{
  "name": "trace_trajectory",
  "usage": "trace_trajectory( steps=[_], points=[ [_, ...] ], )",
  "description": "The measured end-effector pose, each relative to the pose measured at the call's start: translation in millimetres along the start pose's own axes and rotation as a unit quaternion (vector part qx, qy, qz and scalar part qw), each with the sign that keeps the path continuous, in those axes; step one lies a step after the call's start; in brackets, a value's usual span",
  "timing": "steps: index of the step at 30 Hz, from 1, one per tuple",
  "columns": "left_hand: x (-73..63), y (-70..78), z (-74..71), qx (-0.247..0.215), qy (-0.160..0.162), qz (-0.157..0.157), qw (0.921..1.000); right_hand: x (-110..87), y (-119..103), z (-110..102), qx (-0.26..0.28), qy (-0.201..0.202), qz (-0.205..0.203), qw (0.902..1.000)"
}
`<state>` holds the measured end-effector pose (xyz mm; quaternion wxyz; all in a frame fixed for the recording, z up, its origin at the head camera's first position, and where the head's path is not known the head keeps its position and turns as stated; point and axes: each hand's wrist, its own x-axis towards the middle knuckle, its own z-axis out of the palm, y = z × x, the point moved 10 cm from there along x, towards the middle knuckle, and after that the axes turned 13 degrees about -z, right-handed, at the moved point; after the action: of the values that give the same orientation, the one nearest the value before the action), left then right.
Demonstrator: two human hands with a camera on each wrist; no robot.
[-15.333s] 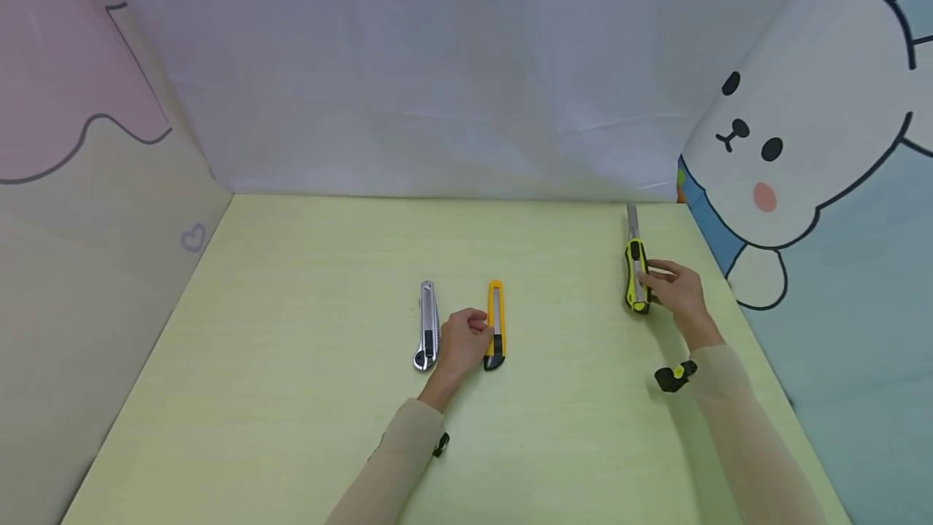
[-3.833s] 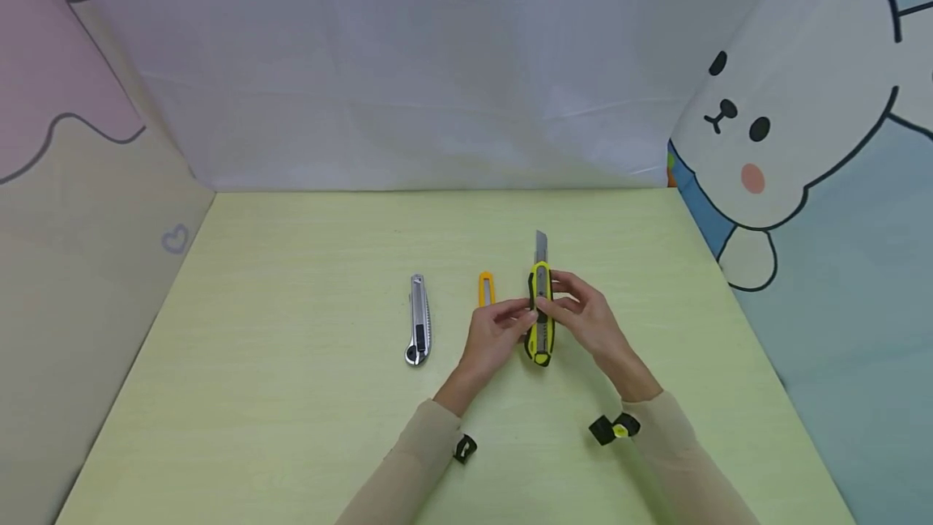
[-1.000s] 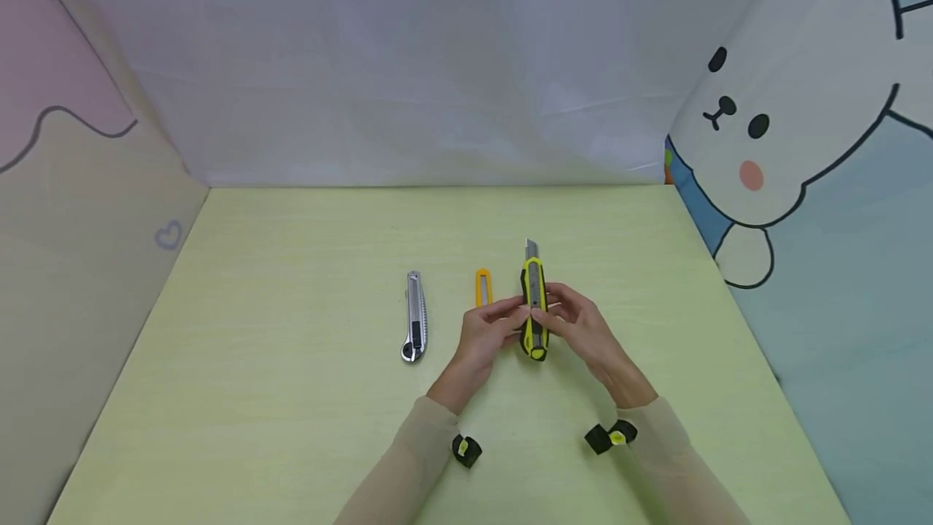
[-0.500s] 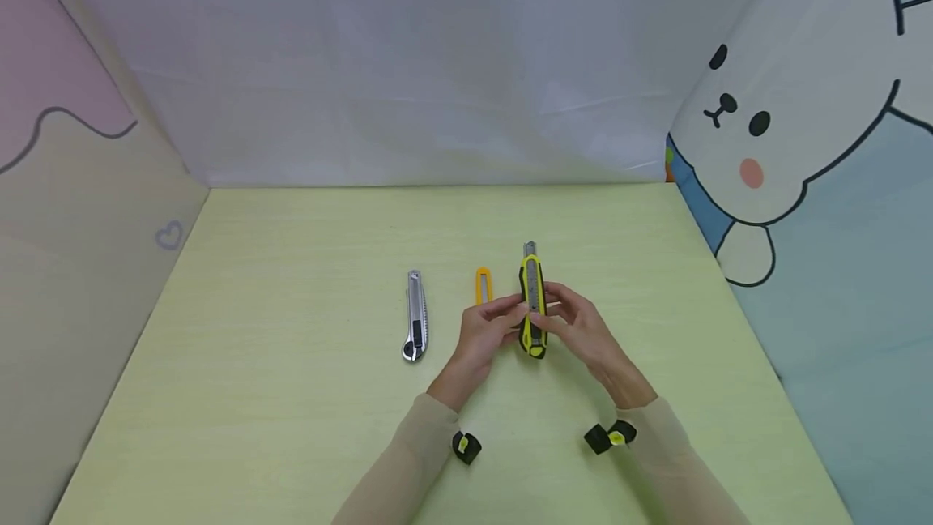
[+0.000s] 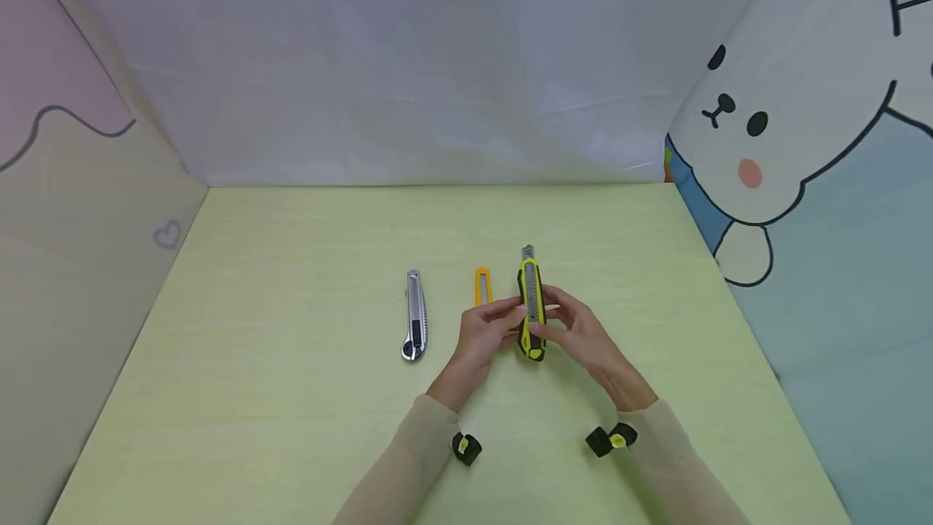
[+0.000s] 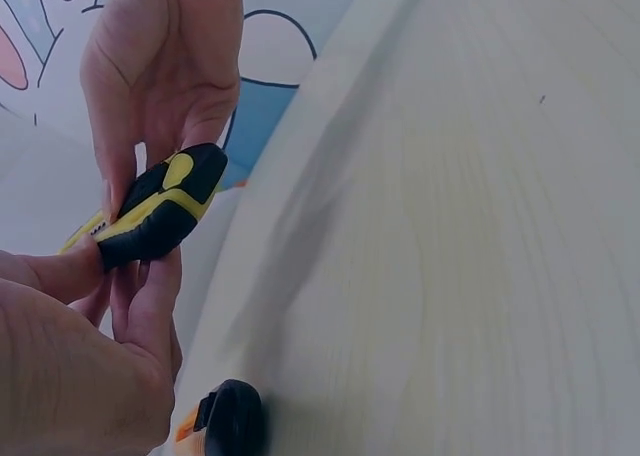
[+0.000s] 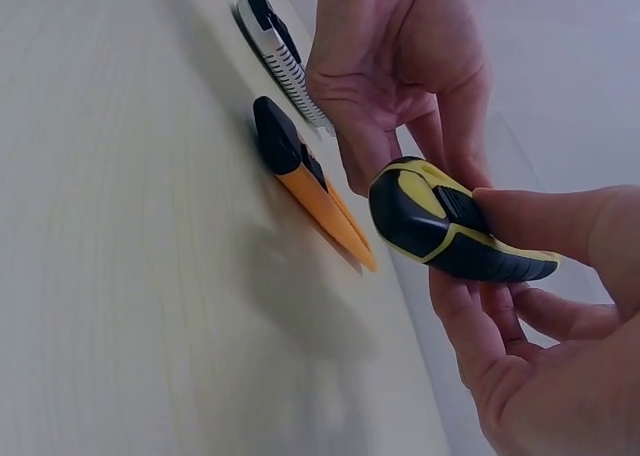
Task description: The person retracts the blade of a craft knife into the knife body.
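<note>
Both hands hold a yellow-and-black utility knife (image 5: 532,290) over the table, its metal nose pointing away from me. My left hand (image 5: 477,343) pinches its left side between thumb and fingers. From the other side my right hand (image 5: 586,339) grips it, the thumb lying on the black slider (image 7: 462,208) as the right wrist view shows. Only a short grey tip sticks out past the handle. On the table behind my left hand lies an orange utility knife (image 5: 483,286), its lower half hidden in the head view. Further left is a silver utility knife (image 5: 415,318).
The pale yellow table (image 5: 291,411) runs back to a white cloth wall (image 5: 437,63). A printed panel with a rabbit (image 5: 809,128) flanks it on the right, and a pink and cream panel (image 5: 73,225) on the left. Black straps with small cameras (image 5: 466,448) sit at the wrists.
The right hand earlier brought the yellow-and-black knife from the far right to the left hand. Since then its long blade has slid back into the handle as the right thumb moved down with the slider.
</note>
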<state>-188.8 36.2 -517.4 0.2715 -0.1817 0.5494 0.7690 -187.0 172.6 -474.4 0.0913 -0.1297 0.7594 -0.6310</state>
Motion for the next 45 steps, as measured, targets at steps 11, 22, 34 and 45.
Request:
trace_trajectory(
  steps=[11,22,34,45],
  points=[
    [1.4,-1.8,0.1,0.012,0.018,-0.002,0.9998,-0.1,-1,-3,-0.024,-0.013,-0.001,0.9996],
    [1.3,10.0,8.4,0.041,0.039,0.056,0.9968,0.0,3,-15,-0.010,-0.001,0.005,0.9999],
    [0.8,18.5,15.3,0.102,0.055,0.084,0.9897,-1.0,9,-25,0.021,0.022,0.015,0.9994],
    [0.2,21.9,22.9,0.157,0.056,0.086,0.9822,-3.1,14,-32,-0.011,0.039,0.027,0.9988]
  ],
)
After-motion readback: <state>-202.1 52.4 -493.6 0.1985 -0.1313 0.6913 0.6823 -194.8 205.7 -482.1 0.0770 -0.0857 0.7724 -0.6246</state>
